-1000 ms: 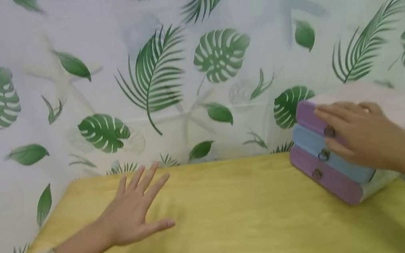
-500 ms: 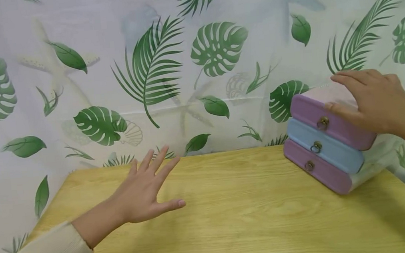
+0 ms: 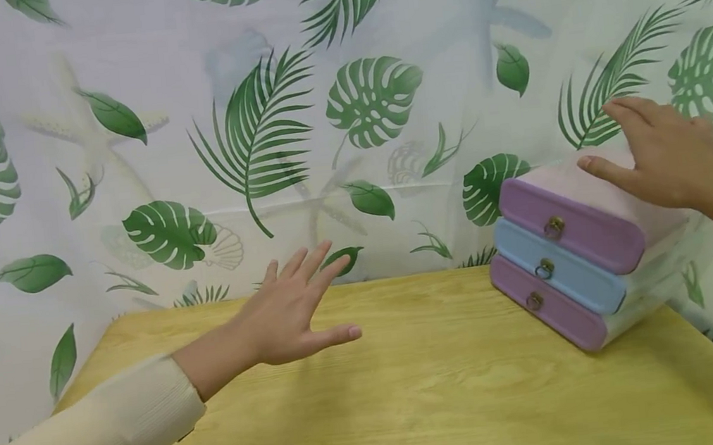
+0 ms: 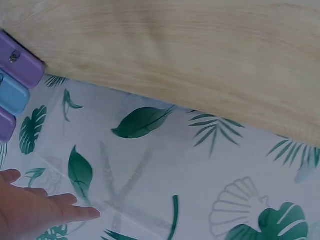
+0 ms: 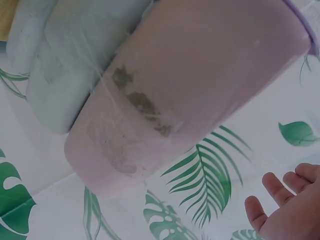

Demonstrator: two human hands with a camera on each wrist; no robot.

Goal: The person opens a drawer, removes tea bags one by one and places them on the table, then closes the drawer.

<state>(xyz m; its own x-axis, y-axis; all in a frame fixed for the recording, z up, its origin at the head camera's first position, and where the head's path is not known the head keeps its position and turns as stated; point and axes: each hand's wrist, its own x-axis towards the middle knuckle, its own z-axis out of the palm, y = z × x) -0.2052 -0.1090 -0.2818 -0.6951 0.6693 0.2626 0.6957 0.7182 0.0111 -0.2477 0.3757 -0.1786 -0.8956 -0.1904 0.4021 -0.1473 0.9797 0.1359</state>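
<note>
A small chest of three stacked drawers point(image 3: 574, 232) stands tilted in view at the right of the table, with purple, blue and purple fronts. Each front carries a brass ring pull point(image 3: 545, 269), and all three drawers look closed. My right hand point(image 3: 675, 152) is raised over the chest's pale pink top, thumb spread from the fingers. In the right wrist view a gap shows between that hand and the pink top point(image 5: 210, 65). Over the table's middle my left hand point(image 3: 288, 313) hovers with fingers spread, holding nothing.
The yellow wood-grain table point(image 3: 423, 400) runs across the front. Behind it hangs a white cloth point(image 3: 408, 225) printed with green leaves, starfish and shells. Clear tape with dark residue point(image 5: 142, 105) shows on the chest's pink surface.
My right hand has lifted from in front of the top purple drawer to above the chest, uncovering the drawer's front and pull. My left hand has moved right and slightly up.
</note>
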